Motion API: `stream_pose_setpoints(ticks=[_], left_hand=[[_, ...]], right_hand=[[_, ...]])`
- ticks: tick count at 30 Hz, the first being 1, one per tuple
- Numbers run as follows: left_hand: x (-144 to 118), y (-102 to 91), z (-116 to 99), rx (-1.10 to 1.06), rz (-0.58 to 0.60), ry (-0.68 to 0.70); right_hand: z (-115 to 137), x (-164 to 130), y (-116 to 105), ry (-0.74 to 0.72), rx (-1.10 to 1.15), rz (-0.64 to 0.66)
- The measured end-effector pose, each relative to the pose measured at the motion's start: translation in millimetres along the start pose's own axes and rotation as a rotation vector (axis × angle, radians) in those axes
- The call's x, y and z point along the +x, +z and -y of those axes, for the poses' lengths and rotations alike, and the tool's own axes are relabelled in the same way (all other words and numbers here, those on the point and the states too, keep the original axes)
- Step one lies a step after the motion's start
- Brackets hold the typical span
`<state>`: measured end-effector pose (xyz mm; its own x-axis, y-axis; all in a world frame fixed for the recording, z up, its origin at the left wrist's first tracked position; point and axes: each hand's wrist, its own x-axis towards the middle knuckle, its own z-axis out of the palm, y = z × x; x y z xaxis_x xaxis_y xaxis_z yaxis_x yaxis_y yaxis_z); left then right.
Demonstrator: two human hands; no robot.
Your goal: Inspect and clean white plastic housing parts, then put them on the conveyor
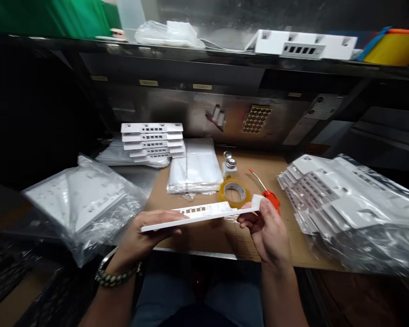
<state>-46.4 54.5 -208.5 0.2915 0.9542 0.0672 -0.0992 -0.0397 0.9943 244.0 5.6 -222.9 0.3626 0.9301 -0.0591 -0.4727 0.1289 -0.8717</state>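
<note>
1. Head view, far left: bagged white plates heaped at the bench edge, near the left wrist.
2. Left hand cupped under one end of the white slotted panel, fingers closed on it, held level above the cardboard bench top by both ends, slots up.
3. Behind: stacked white panels, folded clear bags, small bottle, tape roll.
4. Right hand pinching the panel's other end; red-handled tool just behind, partly hidden.
5. Far right: bagged white parts crowding the bench.
</note>
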Motion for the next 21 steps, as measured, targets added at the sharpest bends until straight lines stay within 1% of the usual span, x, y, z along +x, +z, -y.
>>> stream_pose_setpoints(ticks=[3,5,6,7,8,9,10,11,12,13,15,16,17,19,20,21], left_hand=[[-1,3.3,-8,0.131,0.098,0.118],[-1,6.4,-13,0.2,0.169,0.2],[-2,8.4,-14,0.21,0.184,0.231],[-3,10.8,-14,0.187,0.165,0.252],[-3,13.8,-13,0.118,0.101,0.275],[-4,17.4,-11,0.003,-0.002,0.293],[-4,21.4,-9,-0.152,-0.123,0.295],[-4,25.4,-7,-0.335,-0.231,0.266],[-4,29.2,-6,-0.523,-0.293,0.196],[-4,32.2,-6,-0.691,-0.294,0.083],[-1,35.2,-7,-0.927,-0.177,-0.203],[1,35.2,-9,-1.004,-0.12,-0.324],[3,34.3,-11,-1.061,-0.092,-0.413],[9,31.6,-15,-1.128,-0.122,-0.531],[12,30.4,-17,-1.142,-0.152,-0.573],[14,29.9,-19,-1.145,-0.176,-0.607]], right_hand=[[-2,0,-2,0.01,0.007,-0.019],[-1,-2,-2,-0.017,0.013,-0.038],[0,-3,-2,-0.048,0.019,-0.049],[1,-4,-1,-0.091,0.029,-0.056],[2,-6,0,-0.145,0.043,-0.063],[3,-7,0,-0.203,0.057,-0.069],[4,-8,1,-0.261,0.067,-0.075],[5,-10,2,-0.311,0.071,-0.079],[6,-11,2,-0.352,0.067,-0.078],[5,-12,1,-0.385,0.052,-0.069],[4,-14,-2,-0.433,-0.01,-0.01],[3,-14,-6,-0.451,-0.052,0.038],[2,-13,-11,-0.46,-0.096,0.09],[1,-8,-22,-0.444,-0.179,0.18],[1,-5,-28,-0.417,-0.221,0.203],[1,-1,-32,-0.389,-0.27,0.198]])
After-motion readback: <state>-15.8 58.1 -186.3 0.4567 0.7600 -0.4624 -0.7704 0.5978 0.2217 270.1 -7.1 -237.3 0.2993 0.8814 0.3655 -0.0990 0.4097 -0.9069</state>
